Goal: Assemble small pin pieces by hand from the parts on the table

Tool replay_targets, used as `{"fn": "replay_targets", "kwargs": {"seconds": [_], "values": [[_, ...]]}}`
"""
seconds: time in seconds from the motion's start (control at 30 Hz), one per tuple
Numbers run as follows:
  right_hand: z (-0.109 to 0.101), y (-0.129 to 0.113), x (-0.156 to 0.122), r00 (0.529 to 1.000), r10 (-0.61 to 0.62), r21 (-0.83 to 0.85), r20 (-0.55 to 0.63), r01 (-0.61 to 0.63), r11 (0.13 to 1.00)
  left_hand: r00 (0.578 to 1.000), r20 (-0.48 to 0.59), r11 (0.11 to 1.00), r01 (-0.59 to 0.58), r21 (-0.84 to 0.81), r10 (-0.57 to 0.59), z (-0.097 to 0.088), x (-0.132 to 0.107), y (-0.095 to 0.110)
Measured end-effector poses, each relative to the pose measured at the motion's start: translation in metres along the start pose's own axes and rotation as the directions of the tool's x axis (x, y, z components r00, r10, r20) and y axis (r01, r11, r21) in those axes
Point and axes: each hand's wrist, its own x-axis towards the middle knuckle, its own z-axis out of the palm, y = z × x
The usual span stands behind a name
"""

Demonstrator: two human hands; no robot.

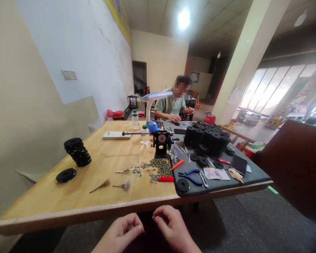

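Observation:
My left hand (pixel 122 232) hovers just off the front edge of the wooden table (pixel 81 195), thumb and fingertips pressed together. Facing it across a small gap is my right hand (pixel 173 226), its fingers curled in toward the thumb. Anything pinched in either hand is too small or hidden to make out. Beyond them lies a pile of small dark and yellow cylindrical pieces (pixel 160 167), with a red tool handle (pixel 165 179) at its near side. Three little bundles of fine wires or bristles rest to the left, one being a reddish bundle (pixel 101 185).
A black winding device (pixel 161 144) with a long rod stands mid-table before a blue-based lamp (pixel 154 125). Black foam discs are stacked at left (pixel 77 153) and right (pixel 206 138). Blue-handled pliers (pixel 193 175) lie on the grey mat (pixel 226 185). A co-worker (pixel 168 105) sits opposite.

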Motion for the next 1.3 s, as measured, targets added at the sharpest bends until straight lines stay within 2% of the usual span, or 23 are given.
{"fn": "replay_targets", "kwargs": {"seconds": [0.03,0.1,0.17,0.2,0.27,0.33,0.37,0.43,0.53,0.6,0.67,0.73,0.8,0.9,0.97,1.07,1.2,1.3], "values": [[-0.009,0.004,0.002,0.996,-0.017,-0.04,-0.09,0.013,0.999,1.0,-0.011,0.998,-0.01,0.064,0.011,0.0,0.001,-0.003],[-0.031,0.012,0.007,0.959,-0.031,-0.135,-0.283,-0.008,0.991,0.999,-0.023,0.976,-0.019,0.217,0.024,0.0,0.002,-0.009],[-0.051,0.021,0.015,0.9,-0.053,-0.28,-0.432,-0.078,0.957,0.999,-0.03,0.931,-0.02,0.364,0.033,-0.003,0.003,-0.016],[-0.059,0.024,0.019,0.88,-0.067,-0.376,-0.471,-0.132,0.917,0.998,-0.038,0.904,-0.021,0.428,0.042,-0.005,0.004,-0.02],[-0.069,0.028,0.028,0.866,-0.079,-0.563,-0.495,-0.249,0.788,0.996,-0.062,0.843,-0.019,0.538,0.062,-0.009,0.005,-0.029],[-0.072,0.03,0.035,0.881,-0.045,-0.669,-0.47,-0.323,0.67,0.994,-0.087,0.784,-0.003,0.621,0.072,-0.013,0.005,-0.037],[-0.072,0.03,0.038,0.892,-0.016,-0.691,-0.452,-0.339,0.638,0.993,-0.097,0.759,0.011,0.651,0.069,-0.015,0.006,-0.041],[-0.071,0.03,0.041,0.906,0.039,-0.685,-0.421,-0.346,0.641,0.992,-0.111,0.716,0.04,0.697,0.053,-0.017,0.006,-0.047],[-0.07,0.035,0.043,0.903,0.079,-0.564,-0.423,-0.331,0.756,0.995,-0.104,0.671,0.07,0.738,0.009,-0.018,0.005,-0.051],[-0.069,0.038,0.042,0.891,0.115,-0.407,-0.439,-0.311,0.859,0.996,-0.089,0.651,0.079,0.755,-0.018,-0.017,0.003,-0.049],[-0.066,0.037,0.04,0.89,0.135,-0.173,-0.435,-0.23,0.958,0.995,-0.099,0.643,0.093,0.76,-0.026,-0.017,0.001,-0.044],[-0.059,0.029,0.036,0.905,0.144,0.114,-0.401,-0.107,0.988,0.992,-0.129,0.675,0.086,0.733,0.013,-0.015,-0.001,-0.035],[-0.048,0.014,0.031,0.935,0.17,0.363,-0.31,-0.049,0.931,0.985,-0.146,0.76,0.026,0.65,0.091,-0.013,-0.003,-0.023],[-0.026,-0.01,0.025,0.982,0.178,0.627,-0.059,-0.103,0.772,0.967,-0.157,0.895,-0.116,0.431,0.202,-0.007,-0.004,-0.003],[-0.012,-0.023,0.024,0.983,0.17,0.751,0.072,-0.166,0.64,0.948,-0.185,0.939,-0.202,0.28,0.259,-0.004,-0.003,0.009],[0.002,-0.035,0.025,0.976,0.143,0.833,0.165,-0.215,0.51,0.922,-0.214,0.947,-0.308,0.094,0.321,0.0,-0.003,0.024],[0.004,-0.041,0.027,0.973,0.116,0.845,0.2,-0.231,0.482,0.927,-0.135,0.917,-0.367,-0.154,0.349,0.001,-0.003,0.034],[0.001,-0.045,0.027,0.969,0.097,0.833,0.229,-0.247,0.495,0.923,-0.101,0.901,-0.384,-0.201,0.371,0.0,-0.003,0.033]]}}
